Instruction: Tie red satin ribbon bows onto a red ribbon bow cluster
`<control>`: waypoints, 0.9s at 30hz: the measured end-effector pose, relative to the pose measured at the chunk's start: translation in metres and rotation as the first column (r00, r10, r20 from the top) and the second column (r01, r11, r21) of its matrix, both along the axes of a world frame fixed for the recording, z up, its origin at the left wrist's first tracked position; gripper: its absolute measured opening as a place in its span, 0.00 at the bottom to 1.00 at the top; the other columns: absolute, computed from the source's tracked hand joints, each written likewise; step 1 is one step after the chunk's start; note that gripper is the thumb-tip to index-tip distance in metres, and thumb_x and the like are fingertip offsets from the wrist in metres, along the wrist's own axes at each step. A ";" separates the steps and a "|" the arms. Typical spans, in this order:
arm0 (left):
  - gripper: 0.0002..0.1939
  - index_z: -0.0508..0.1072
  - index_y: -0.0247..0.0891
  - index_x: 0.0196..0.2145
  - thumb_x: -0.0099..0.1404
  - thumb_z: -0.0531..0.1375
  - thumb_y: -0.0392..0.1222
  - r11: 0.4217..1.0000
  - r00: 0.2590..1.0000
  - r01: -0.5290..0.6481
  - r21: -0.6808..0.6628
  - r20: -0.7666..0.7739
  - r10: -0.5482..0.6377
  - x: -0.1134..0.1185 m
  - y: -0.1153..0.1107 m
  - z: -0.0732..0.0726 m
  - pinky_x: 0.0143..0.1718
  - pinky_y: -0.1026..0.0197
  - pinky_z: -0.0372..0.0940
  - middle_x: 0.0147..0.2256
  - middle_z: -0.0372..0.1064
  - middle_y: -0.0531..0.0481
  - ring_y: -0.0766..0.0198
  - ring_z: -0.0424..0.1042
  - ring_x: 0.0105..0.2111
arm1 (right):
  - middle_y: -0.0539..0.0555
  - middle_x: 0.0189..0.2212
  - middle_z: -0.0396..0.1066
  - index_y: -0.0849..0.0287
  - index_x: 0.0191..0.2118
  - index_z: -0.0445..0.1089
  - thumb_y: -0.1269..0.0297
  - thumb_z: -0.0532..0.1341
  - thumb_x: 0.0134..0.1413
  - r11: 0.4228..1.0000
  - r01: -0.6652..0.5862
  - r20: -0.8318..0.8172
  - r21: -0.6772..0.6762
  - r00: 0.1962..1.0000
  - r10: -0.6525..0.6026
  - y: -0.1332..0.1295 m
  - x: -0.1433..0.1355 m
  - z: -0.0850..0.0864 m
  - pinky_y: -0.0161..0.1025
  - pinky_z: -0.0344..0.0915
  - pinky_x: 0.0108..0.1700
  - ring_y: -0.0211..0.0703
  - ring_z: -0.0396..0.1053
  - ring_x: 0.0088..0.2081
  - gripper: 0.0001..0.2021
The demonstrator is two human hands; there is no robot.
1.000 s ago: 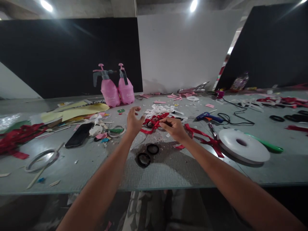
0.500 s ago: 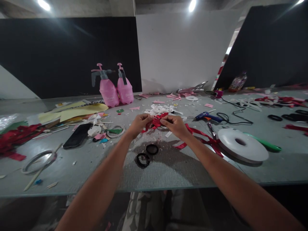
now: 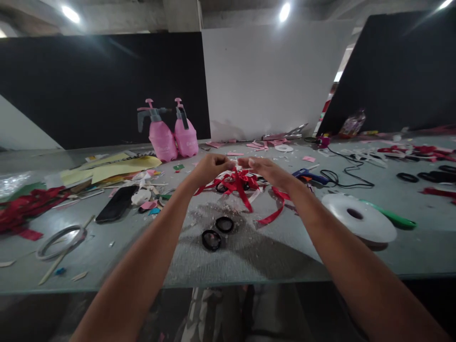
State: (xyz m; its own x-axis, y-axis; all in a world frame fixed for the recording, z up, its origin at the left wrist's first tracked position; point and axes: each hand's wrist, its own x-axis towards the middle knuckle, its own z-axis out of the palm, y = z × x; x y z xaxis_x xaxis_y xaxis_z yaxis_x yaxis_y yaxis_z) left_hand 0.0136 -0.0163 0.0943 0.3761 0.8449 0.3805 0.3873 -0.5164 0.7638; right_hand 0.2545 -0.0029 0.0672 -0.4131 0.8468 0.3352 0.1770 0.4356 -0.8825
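**Two hands pinching a ribbon above the table**

Left hand (image 3: 210,167) and right hand (image 3: 265,168), fingertips closed, grip a red satin ribbon (image 3: 238,183) lifted above the grey glass-topped table (image 3: 249,251). Its loose ends dangle. Two black elastic hair rings (image 3: 217,232) lie below; a white plastic spool (image 3: 358,223) lies right.

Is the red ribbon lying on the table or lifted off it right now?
Lifted. Both hands, left and right, pinch the red ribbon above the table; its loose ends hang down toward the surface.
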 end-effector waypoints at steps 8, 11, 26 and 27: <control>0.17 0.69 0.35 0.20 0.60 0.59 0.49 0.997 0.999 0.000 0.071 -0.032 0.002 0.025 0.008 0.027 0.22 0.64 0.46 0.18 0.55 0.55 0.71 0.52 0.20 | 0.49 0.21 0.67 0.61 0.26 0.69 0.49 0.65 0.49 0.925 -0.276 -0.461 -0.262 0.878 0.131 -0.002 -0.044 0.000 0.36 0.66 0.29 0.35 0.65 0.22 0.18; 0.21 0.62 0.36 0.19 0.60 0.59 0.53 0.996 0.994 0.026 -0.080 0.104 -0.017 0.023 0.011 0.007 0.19 0.64 0.42 0.17 0.49 0.57 0.72 0.48 0.17 | 0.46 0.19 0.62 0.60 0.25 0.65 0.53 0.68 0.46 0.924 -0.253 -0.555 -0.285 0.830 0.056 -0.004 -0.037 -0.004 0.33 0.62 0.25 0.33 0.62 0.20 0.16; 0.18 0.67 0.36 0.24 0.60 0.61 0.54 0.799 0.401 0.377 -0.469 0.860 0.316 0.030 0.011 -0.050 0.25 0.65 0.65 0.22 0.67 0.52 0.68 0.68 0.23 | 0.47 0.26 0.71 0.58 0.24 0.61 0.58 0.66 0.48 0.887 -0.331 -0.903 -0.323 0.389 -0.183 -0.015 -0.034 -0.018 0.26 0.55 0.16 0.30 0.61 0.22 0.15; 0.16 0.69 0.36 0.27 0.61 0.60 0.53 0.799 0.335 0.382 -0.465 0.875 0.349 0.030 0.011 -0.052 0.29 0.64 0.68 0.25 0.70 0.51 0.66 0.71 0.26 | 0.45 0.25 0.70 0.58 0.24 0.62 0.59 0.67 0.48 0.882 -0.363 -0.919 -0.301 0.358 -0.166 -0.015 -0.034 -0.020 0.25 0.54 0.15 0.29 0.59 0.20 0.14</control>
